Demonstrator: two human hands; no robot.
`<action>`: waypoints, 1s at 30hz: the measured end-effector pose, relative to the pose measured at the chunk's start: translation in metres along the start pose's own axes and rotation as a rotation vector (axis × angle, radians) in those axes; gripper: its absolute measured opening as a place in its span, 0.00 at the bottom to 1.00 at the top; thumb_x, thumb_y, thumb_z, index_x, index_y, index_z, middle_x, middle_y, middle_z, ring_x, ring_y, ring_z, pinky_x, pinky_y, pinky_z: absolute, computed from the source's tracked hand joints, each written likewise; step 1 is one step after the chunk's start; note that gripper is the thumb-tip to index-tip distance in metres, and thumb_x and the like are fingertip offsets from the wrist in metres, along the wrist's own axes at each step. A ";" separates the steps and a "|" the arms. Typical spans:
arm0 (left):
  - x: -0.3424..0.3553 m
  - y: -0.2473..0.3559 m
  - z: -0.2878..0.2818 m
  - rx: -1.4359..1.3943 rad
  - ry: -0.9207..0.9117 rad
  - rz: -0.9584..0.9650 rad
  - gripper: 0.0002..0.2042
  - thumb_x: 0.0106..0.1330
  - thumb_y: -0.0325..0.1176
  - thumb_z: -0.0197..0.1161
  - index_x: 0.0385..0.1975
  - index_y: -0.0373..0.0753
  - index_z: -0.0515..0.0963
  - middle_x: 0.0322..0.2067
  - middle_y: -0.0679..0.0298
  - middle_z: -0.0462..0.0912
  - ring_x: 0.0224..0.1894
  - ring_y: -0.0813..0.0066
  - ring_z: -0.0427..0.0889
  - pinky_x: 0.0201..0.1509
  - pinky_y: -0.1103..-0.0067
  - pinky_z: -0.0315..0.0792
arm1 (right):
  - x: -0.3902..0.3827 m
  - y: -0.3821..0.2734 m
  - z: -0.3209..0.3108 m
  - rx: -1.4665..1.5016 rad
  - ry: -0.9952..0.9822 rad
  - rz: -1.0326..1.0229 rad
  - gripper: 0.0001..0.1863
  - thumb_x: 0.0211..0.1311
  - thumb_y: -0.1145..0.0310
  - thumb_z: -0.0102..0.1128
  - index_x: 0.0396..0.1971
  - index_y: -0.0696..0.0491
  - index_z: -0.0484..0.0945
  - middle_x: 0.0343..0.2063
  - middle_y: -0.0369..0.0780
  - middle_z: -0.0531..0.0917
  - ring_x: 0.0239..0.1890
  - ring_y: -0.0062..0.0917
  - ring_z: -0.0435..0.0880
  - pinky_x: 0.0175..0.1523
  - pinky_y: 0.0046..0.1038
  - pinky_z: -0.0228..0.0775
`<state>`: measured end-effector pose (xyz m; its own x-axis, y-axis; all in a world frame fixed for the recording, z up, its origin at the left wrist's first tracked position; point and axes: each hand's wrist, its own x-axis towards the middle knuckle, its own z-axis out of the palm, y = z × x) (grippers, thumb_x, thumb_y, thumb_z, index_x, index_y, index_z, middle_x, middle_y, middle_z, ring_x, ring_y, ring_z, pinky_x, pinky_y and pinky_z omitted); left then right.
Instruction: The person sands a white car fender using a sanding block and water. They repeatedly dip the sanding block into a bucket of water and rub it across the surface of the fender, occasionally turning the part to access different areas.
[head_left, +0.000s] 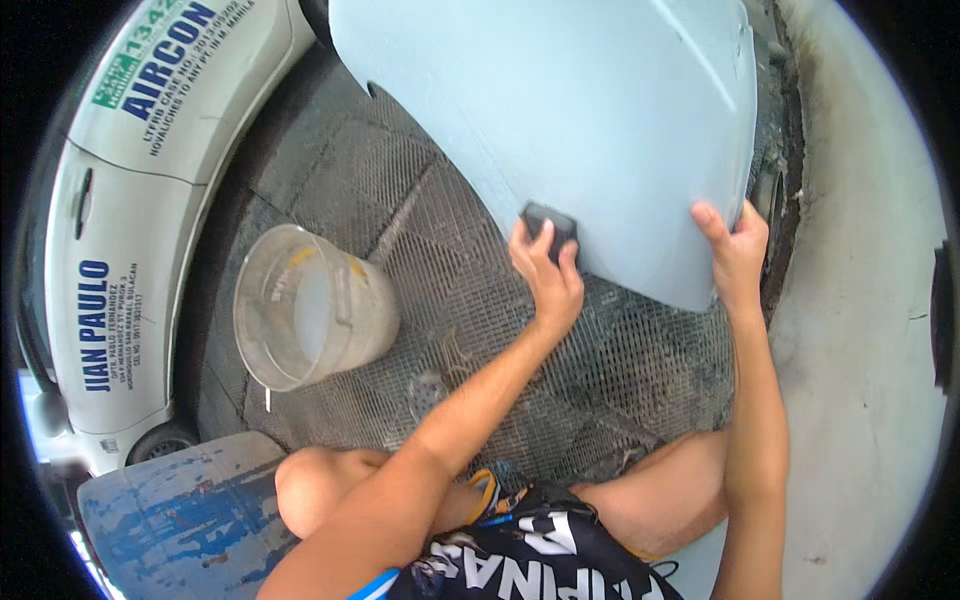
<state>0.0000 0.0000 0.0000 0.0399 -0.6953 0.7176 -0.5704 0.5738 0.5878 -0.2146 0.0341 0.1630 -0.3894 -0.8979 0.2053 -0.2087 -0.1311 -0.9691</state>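
A large, smooth, pale grey-blue car body panel (pixel 560 110) fills the upper middle, its rounded corner pointing toward me. My left hand (pixel 550 270) is closed around a dark block, which looks like a sanding block (pixel 541 213), and holds it against the panel's lower left edge. On the panel's right edge, near the corner, my right hand (pixel 738 250) grips with the thumb on the upper face. The fingers of that hand are partly hidden behind the edge.
A whitish plastic bucket (pixel 365 310) with cloudy liquid stands left of my left arm. Beside my knee is a scuffed blue drum (pixel 190 515). A white car (pixel 130 220) is at the far left, and a pale stained surface (pixel 860 350) runs along the right. Ridged dark matting (pixel 460 300) covers the floor.
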 end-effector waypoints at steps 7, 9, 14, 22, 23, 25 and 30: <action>0.277 -0.014 -0.060 0.034 0.329 0.275 0.22 0.70 0.30 0.57 0.63 0.35 0.68 0.48 0.49 0.76 0.51 0.51 0.70 0.62 0.53 0.58 | -0.002 0.000 0.005 0.060 -0.022 0.059 0.26 0.53 0.55 0.78 0.40 0.62 0.82 0.34 0.41 0.86 0.34 0.21 0.83 0.42 0.25 0.77; 0.254 -0.020 -0.048 0.097 0.397 0.381 0.21 0.70 0.30 0.58 0.62 0.33 0.68 0.51 0.49 0.74 0.49 0.52 0.70 0.56 0.55 0.61 | -0.001 -0.004 0.005 0.061 -0.024 0.057 0.26 0.54 0.55 0.78 0.40 0.62 0.82 0.34 0.41 0.86 0.34 0.21 0.83 0.42 0.25 0.77; 0.064 -0.025 -0.007 0.004 0.072 0.002 0.24 0.69 0.23 0.52 0.66 0.32 0.61 0.59 0.39 0.62 0.63 0.42 0.65 0.69 0.49 0.53 | -0.001 -0.008 0.010 0.037 0.040 0.046 0.26 0.54 0.55 0.78 0.40 0.63 0.82 0.33 0.42 0.86 0.32 0.21 0.84 0.40 0.23 0.77; 0.210 -0.010 -0.029 0.157 0.367 0.144 0.19 0.75 0.38 0.52 0.59 0.32 0.69 0.55 0.46 0.69 0.59 0.48 0.66 0.65 0.53 0.55 | -0.002 -0.008 0.008 0.086 -0.029 0.044 0.27 0.53 0.55 0.78 0.40 0.63 0.82 0.33 0.43 0.87 0.32 0.23 0.85 0.39 0.24 0.79; 0.174 -0.011 -0.015 0.169 0.348 0.098 0.21 0.75 0.37 0.52 0.62 0.30 0.67 0.60 0.43 0.68 0.62 0.46 0.65 0.68 0.52 0.53 | -0.001 -0.009 0.009 0.088 -0.012 0.053 0.27 0.53 0.55 0.78 0.40 0.63 0.82 0.33 0.43 0.87 0.32 0.22 0.85 0.39 0.25 0.79; 0.042 -0.020 0.011 0.075 0.100 -0.139 0.26 0.73 0.33 0.52 0.67 0.25 0.61 0.60 0.38 0.69 0.65 0.38 0.62 0.73 0.49 0.47 | 0.000 -0.009 0.006 0.099 -0.009 0.023 0.27 0.53 0.54 0.78 0.40 0.63 0.82 0.33 0.43 0.87 0.32 0.23 0.85 0.39 0.25 0.80; 0.191 -0.015 -0.030 0.068 0.365 0.256 0.18 0.69 0.31 0.57 0.55 0.27 0.70 0.48 0.45 0.74 0.52 0.49 0.68 0.59 0.55 0.60 | 0.000 -0.006 0.006 0.069 -0.025 0.021 0.27 0.52 0.54 0.79 0.39 0.63 0.83 0.32 0.43 0.87 0.31 0.23 0.86 0.39 0.25 0.80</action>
<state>0.0412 -0.1284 0.1398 0.1705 -0.3297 0.9286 -0.6514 0.6694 0.3573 -0.2082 0.0324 0.1679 -0.3701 -0.9109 0.1825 -0.1386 -0.1401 -0.9804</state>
